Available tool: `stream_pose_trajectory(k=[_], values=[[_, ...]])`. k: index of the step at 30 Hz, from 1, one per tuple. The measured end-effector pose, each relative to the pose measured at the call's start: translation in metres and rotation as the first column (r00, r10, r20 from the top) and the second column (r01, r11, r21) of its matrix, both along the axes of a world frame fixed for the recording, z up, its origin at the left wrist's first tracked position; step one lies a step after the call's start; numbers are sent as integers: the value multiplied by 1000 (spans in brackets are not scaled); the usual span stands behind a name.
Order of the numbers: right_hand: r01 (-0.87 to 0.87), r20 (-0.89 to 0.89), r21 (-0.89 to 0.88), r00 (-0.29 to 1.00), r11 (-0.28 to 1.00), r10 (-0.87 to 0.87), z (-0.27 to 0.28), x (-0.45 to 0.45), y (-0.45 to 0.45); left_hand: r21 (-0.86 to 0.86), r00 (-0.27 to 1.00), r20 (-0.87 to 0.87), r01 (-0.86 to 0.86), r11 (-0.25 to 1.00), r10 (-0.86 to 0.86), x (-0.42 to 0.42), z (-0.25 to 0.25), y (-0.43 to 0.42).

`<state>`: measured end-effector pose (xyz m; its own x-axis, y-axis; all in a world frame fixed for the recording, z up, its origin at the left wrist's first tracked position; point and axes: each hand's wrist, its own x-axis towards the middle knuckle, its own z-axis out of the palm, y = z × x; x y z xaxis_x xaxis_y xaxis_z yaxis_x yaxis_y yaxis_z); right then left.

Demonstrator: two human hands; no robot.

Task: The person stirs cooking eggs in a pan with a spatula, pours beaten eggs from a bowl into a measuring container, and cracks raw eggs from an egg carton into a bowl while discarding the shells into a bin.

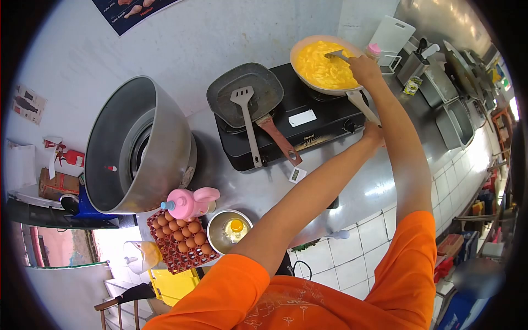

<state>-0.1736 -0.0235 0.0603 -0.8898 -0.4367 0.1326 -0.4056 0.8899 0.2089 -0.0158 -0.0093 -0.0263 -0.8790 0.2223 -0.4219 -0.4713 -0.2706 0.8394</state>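
A light-coloured frying pan (312, 82) full of yellow scrambled egg (322, 69) sits on the right burner of a black gas stove (327, 118). My right hand (365, 71) is closed around a grey spatula (336, 54), whose blade rests in the egg. Down at the end of the pan's handle (363, 105), my left hand (374, 135) is closed on it, with its fingers partly hidden. On the left burner stands a dark square grill pan (223, 91) with a brown handle. A slotted turner (247, 118) lies across that pan and the stove.
Left of the stove stands a large metal pot (165, 137). Near the counter's front are a pink bottle (187, 204), a tray of brown eggs (175, 261) and a metal bowl (217, 234) with raw egg. At right are a white cutting board (391, 38), a utensil holder (412, 67) and metal containers (459, 124).
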Motion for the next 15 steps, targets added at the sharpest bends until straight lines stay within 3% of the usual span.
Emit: stream_pose_trajectory(k=[2, 5, 7, 10, 13, 15], values=[[31, 13, -58, 999, 998, -30, 22, 1, 3, -160, 999, -35, 23, 987, -29, 15, 31, -13], [7, 2, -119, 1000, 993, -7, 65, 10, 19, -90, 995, 12, -102, 991, 104, 19, 37, -11], [-63, 3, 6, 998, 998, 62, 96, 10, 36, -64, 997, -2, -76, 995, 76, 16, 30, -12], [4, 24, 161, 1000, 987, -8, 148, 75, 27, -20, 999, -24, -48, 999, 47, 19, 29, -13], [68, 76, 319, 992, 945, -97, 132, 90, 27, -2, 997, -34, -69, 998, 69, 21, 29, -13], [63, -12, 265, 998, 962, -62, 106, 99, 30, -7, 996, -38, -81, 997, 81, 20, 24, -8]])
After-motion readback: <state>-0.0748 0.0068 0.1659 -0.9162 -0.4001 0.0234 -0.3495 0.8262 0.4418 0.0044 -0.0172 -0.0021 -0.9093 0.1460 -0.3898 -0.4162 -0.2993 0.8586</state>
